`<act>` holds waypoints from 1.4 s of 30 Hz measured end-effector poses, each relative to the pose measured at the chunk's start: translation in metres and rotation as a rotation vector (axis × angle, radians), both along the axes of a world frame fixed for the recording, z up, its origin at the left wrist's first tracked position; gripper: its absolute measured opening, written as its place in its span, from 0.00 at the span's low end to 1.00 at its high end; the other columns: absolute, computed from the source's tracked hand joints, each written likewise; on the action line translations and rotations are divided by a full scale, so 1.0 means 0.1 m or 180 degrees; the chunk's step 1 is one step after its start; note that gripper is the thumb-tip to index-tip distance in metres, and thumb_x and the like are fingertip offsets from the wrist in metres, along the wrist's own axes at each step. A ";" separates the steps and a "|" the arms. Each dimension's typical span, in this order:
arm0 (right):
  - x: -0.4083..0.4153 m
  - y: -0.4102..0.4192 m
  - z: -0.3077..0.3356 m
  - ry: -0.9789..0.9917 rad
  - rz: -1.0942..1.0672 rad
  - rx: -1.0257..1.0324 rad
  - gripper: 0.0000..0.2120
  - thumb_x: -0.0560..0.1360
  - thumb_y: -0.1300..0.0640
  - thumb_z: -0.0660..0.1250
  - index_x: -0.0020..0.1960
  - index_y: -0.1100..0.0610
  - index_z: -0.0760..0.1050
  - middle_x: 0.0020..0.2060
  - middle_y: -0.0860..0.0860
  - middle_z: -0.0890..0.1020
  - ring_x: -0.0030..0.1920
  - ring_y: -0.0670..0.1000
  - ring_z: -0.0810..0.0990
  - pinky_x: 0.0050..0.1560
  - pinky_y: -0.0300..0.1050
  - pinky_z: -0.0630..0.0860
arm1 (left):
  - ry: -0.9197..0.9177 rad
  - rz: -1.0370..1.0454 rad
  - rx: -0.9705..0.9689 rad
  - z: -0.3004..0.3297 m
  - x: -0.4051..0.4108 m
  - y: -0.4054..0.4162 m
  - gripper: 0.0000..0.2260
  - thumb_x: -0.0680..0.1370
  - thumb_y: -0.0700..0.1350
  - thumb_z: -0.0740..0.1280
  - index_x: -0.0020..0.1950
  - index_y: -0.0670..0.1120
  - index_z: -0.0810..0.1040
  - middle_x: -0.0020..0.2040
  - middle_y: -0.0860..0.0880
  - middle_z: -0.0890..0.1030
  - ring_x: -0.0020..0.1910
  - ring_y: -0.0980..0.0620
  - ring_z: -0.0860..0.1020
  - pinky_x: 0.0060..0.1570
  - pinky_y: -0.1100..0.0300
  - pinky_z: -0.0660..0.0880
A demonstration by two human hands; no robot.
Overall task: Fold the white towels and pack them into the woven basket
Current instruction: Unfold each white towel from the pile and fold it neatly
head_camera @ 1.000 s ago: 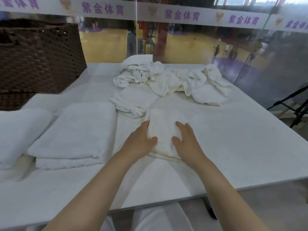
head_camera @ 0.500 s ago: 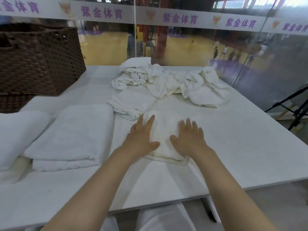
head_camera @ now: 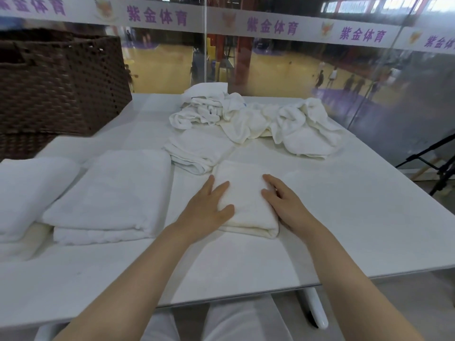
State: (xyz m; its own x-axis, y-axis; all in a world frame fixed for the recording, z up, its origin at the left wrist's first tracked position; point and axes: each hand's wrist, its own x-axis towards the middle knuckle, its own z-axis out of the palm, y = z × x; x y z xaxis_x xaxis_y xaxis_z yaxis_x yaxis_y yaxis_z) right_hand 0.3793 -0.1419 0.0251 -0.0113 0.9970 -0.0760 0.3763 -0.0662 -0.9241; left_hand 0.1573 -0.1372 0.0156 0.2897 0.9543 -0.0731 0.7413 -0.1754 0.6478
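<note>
Pressing flat on the small folded towel near the bench's front edge, left hand and right hand, fingers straight and slightly spread.

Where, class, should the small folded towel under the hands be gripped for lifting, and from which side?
Probably by its two long edges, left and right, where the left hand and right hand already rest. The folded towel lies flat as a narrow stack with its rolled fold nearest the person, so sliding fingers under both sides, thumbs on top, should keep the layers together.
</note>
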 end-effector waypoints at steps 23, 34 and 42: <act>-0.29 -0.44 -0.04 -0.1876 -0.0314 0.0447 0.31 0.77 0.55 0.64 0.75 0.42 0.55 0.53 0.48 0.63 0.42 0.50 0.73 0.37 0.43 0.68 | -0.0011 0.0086 -0.0157 0.21 0.22 -0.24 0.28 0.79 0.48 0.64 0.77 0.58 0.57 0.72 0.44 0.58 0.63 0.44 0.72 0.52 0.63 0.69; -0.80 -0.37 0.37 -0.2013 -0.0218 0.1068 0.31 0.79 0.53 0.63 0.78 0.48 0.54 0.62 0.54 0.65 0.42 0.50 0.71 0.41 0.43 0.68 | -0.0249 0.0383 0.0735 0.46 -0.30 -0.31 0.20 0.80 0.43 0.63 0.71 0.55 0.70 0.70 0.47 0.61 0.65 0.46 0.70 0.63 0.60 0.69; -2.15 -0.04 1.02 -0.1903 0.0535 0.1512 0.31 0.78 0.49 0.62 0.78 0.49 0.53 0.67 0.55 0.63 0.59 0.58 0.75 0.54 0.49 0.74 | -0.0074 0.1011 0.1131 0.98 -1.74 -0.31 0.19 0.79 0.43 0.66 0.69 0.55 0.72 0.64 0.51 0.63 0.59 0.56 0.68 0.56 0.71 0.64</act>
State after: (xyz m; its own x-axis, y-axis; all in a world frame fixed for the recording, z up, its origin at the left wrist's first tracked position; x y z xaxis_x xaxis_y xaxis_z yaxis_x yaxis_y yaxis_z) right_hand 0.1643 -0.1454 0.1276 -0.2567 0.9127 0.3178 0.7891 0.3878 -0.4764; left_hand -0.0170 -0.1677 0.1140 -0.0227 0.9607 0.2768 0.7802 -0.1562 0.6058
